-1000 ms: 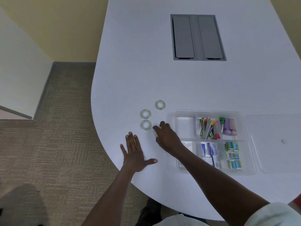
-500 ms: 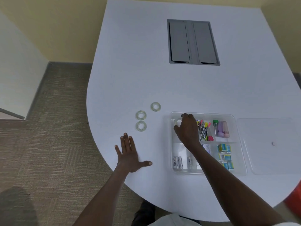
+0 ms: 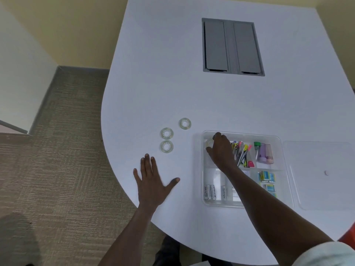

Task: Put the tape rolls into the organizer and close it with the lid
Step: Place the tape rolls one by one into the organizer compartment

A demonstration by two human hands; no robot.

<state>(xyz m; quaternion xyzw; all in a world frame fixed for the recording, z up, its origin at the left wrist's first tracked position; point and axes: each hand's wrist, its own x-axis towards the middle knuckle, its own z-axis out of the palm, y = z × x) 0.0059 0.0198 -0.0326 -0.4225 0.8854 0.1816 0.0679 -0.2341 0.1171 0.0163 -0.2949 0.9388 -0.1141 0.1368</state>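
The left hand (image 3: 151, 184) lies flat on the white table (image 3: 157, 79) near its rounded edge, palm down, all fingers spread and holding nothing. To its right stands the clear organizer (image 3: 199, 169), a tray with several compartments. In the near ones there are batteries (image 3: 210, 192) and small blue-and-yellow boxes (image 3: 267, 177); in the far ones a bunch of coloured pens (image 3: 242, 152) and a few small bottles (image 3: 264, 153).

The right hand (image 3: 221, 148) reaches into the far-left compartment of the organizer, fingers curved down around a tape roll (image 3: 209, 143) — only a pale part of the roll shows under the fingertips, and I cannot tell if the hand grips it or only rests on it.

Three more tape rolls lie flat on the table, left of the organizer and apart from it: the nearest roll (image 3: 166, 146) just beyond the left fingertips, the middle roll (image 3: 167, 133) just behind it, and the far roll (image 3: 185, 123) a little further and more to the right.

The clear lid (image 3: 322, 173) lies flat on the table just beside the right side of the organizer. Further away, a grey hatch (image 3: 232, 47) is set in the tabletop.
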